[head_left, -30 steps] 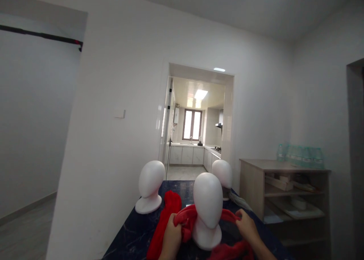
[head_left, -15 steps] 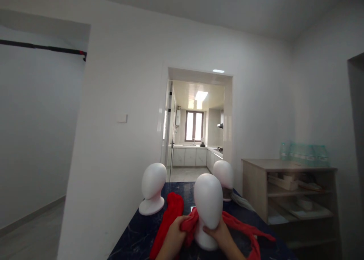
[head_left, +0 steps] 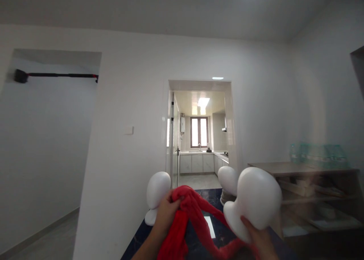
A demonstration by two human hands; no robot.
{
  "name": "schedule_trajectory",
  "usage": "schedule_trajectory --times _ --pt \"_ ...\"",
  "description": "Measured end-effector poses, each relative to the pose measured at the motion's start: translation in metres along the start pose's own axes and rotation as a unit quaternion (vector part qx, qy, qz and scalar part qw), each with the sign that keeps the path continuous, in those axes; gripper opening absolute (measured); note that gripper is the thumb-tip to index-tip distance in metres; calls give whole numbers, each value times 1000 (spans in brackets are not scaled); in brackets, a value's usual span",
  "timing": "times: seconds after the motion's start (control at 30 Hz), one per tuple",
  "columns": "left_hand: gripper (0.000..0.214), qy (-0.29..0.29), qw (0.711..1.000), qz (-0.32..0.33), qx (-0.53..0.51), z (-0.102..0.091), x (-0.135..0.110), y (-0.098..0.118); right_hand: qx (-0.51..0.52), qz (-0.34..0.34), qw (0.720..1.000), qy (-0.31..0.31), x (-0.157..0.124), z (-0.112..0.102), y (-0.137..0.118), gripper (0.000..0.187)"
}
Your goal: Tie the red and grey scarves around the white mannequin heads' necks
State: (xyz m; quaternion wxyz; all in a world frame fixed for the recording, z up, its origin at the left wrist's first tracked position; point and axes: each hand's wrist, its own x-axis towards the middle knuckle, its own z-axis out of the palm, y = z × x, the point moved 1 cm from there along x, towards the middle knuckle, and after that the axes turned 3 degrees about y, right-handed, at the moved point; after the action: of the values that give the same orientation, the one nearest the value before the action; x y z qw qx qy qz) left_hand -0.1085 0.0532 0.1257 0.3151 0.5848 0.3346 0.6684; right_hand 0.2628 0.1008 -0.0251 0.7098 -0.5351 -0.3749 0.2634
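Observation:
My left hand (head_left: 167,210) is closed on a coral-red scarf (head_left: 199,218), bunched up over the table. From there the scarf droops in a loop and runs right, toward my other hand. A brighter red cloth (head_left: 174,239) hangs or lies just below my left hand; whether it is held too I cannot tell. My right hand (head_left: 257,237) grips a white mannequin head (head_left: 258,195) by the neck. This head is tipped over to the right, its round base lifted toward the left.
A second white mannequin head (head_left: 158,189) stands at the table's left. Another white head (head_left: 227,179), with greyish cloth about its neck, stands at the far right of the dark blue table (head_left: 200,194). Wooden shelves (head_left: 301,167) holding bottles (head_left: 324,155) stand beyond on the right.
The mannequin head went from upright at the table's middle to tilted at the right in my right hand. The coral-red scarf came away from its neck, raised leftward by my left hand.

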Motion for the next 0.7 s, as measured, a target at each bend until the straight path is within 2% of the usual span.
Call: schedule_trajectory --times 0.07,0.17,0.27,0.37,0.43,0.5,0.6,0.7 --pt "37 2 999 12 -50 2 18 39 -4 -9 999 36 12 -19 -5 106" --pt "44 -15 998 3 -64 12 41 98 -23 -27 997 71 15 -27 -6 117" --pt "43 -36 998 7 -48 22 63 151 -36 -46 996 60 5 -16 1 107" --pt "40 -51 997 13 -48 27 89 190 -46 -52 996 52 -5 -7 10 93" --pt "28 -50 997 -4 -63 27 106 205 -50 -40 997 46 -7 -7 15 91" --pt "15 -29 995 -41 -82 26 123 212 -55 -22 997 43 -5 -9 18 97" --pt "18 0 990 -103 -94 26 144 212 -51 -11 997 50 -2 -12 18 109" --pt "25 -41 985 -145 -79 27 151 205 -23 -33 998 56 0 -10 18 108"
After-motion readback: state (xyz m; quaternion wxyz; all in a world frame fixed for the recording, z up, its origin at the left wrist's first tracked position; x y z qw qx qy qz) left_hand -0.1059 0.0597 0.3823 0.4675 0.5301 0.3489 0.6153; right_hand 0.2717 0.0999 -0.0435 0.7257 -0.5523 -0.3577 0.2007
